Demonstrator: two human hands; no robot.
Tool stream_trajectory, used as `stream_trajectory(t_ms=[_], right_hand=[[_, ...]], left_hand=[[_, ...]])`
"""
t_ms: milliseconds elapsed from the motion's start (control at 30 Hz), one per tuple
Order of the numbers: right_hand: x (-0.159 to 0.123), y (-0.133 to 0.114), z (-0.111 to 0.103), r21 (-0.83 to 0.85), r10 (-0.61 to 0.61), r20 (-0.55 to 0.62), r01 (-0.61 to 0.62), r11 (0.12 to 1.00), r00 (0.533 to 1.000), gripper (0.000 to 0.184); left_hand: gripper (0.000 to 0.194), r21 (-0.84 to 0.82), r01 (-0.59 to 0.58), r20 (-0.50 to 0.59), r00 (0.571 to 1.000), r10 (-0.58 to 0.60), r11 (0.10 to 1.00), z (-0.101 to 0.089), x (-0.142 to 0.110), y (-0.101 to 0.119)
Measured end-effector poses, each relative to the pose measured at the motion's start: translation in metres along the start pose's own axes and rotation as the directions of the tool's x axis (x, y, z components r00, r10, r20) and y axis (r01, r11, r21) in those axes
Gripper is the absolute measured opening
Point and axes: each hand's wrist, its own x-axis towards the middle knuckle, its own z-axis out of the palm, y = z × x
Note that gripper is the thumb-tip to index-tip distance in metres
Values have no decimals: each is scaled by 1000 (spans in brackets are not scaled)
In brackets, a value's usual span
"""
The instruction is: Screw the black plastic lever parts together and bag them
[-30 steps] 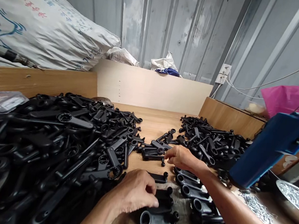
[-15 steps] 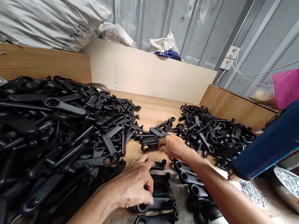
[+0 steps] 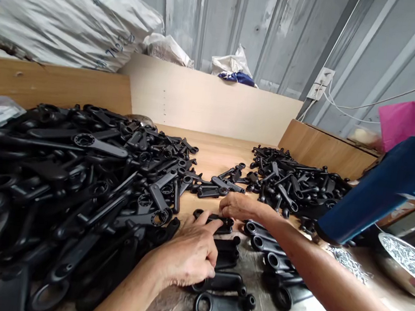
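Observation:
My right hand [image 3: 241, 207] is closed, its curled fingertips at the knobbed end of a black plastic crank arm [image 3: 225, 226] with a ring at its other end. Across that arm lie the stretched index and middle fingers of my left hand [image 3: 191, 248], with the thumb tucked lower down. Below it, black crank arms lie side by side in a column, one of them [image 3: 225, 307] with its ring to the left. A second column of crank arms [image 3: 267, 244] runs under my right forearm. My left palm hides part of the first column.
A large heap of black crank arms [image 3: 88, 177] fills the left side. A smaller heap of knobbed parts [image 3: 294, 180] lies at the right back. A blue power screwdriver [image 3: 376, 189] hangs at right, above loose screws [image 3: 348, 264] and a metal bowl of screws [image 3: 399, 277].
My right hand has drawn a crank arm from the small middle pile toward me, to the top of the near column. My left fingers have stretched forward onto it. The view has tilted down.

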Motion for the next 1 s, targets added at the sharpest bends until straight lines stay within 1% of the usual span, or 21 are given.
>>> stream_trajectory(t_ms=[67,100,167,233,300,333,433,500,567,633,667,733,800,833,900,1000], right_hand=[[-1,0,-6,7,-9,20,8,1000,1000,24],[-1,1,-9,-1,3,4,-3,1000,1000,23],[3,2,-15,-37,51,-99,-55,998,994,22],[11,0,-18,-90,102,-229,-126,988,968,24],[21,-5,-15,-150,92,-314,-145,978,945,31],[26,-9,-12,-183,58,-335,-126,975,940,35],[41,-17,-3,-284,-85,-338,-15,959,937,40],[50,-15,0,-334,-125,-326,9,942,937,37],[57,-5,-1,-368,-98,-331,-32,929,939,30],[60,10,-3,-386,-33,-350,-112,916,936,25],[59,18,-4,-392,2,-362,-153,907,932,25],[55,30,-5,-398,57,-389,-223,890,919,26],[49,34,-4,-406,70,-414,-253,878,907,25],[47,34,-3,-412,60,-422,-250,876,905,24],[44,29,0,-428,17,-417,-213,878,909,26],[46,21,3,-453,-44,-359,-133,882,932,23]], left_hand=[[8,26,2,9,1000,-2,1000,-1,-1,2],[8,34,-4,13,1000,3,999,-1,-2,3],[13,48,-28,17,999,28,998,0,-1,3],[20,64,-64,-3,998,64,996,1,0,1],[25,72,-86,-31,996,88,994,4,1,-1],[25,69,-93,-39,995,96,993,5,2,-2],[23,52,-86,-42,995,88,995,6,3,-4],[22,56,-68,-43,997,70,996,5,3,-4],[20,67,-44,-39,998,46,997,2,3,-3],[19,82,-20,-24,999,22,996,1,3,-3],[22,88,-8,-20,1000,10,996,1,4,-4],[34,97,6,-27,1000,-4,995,2,4,-5],[41,97,-5,-51,999,10,995,3,5,-6],[39,95,-19,-66,998,26,995,4,6,-6],[29,88,-47,-94,994,55,995,6,7,-6],[11,75,-82,-120,989,91,994,9,7,-4]])
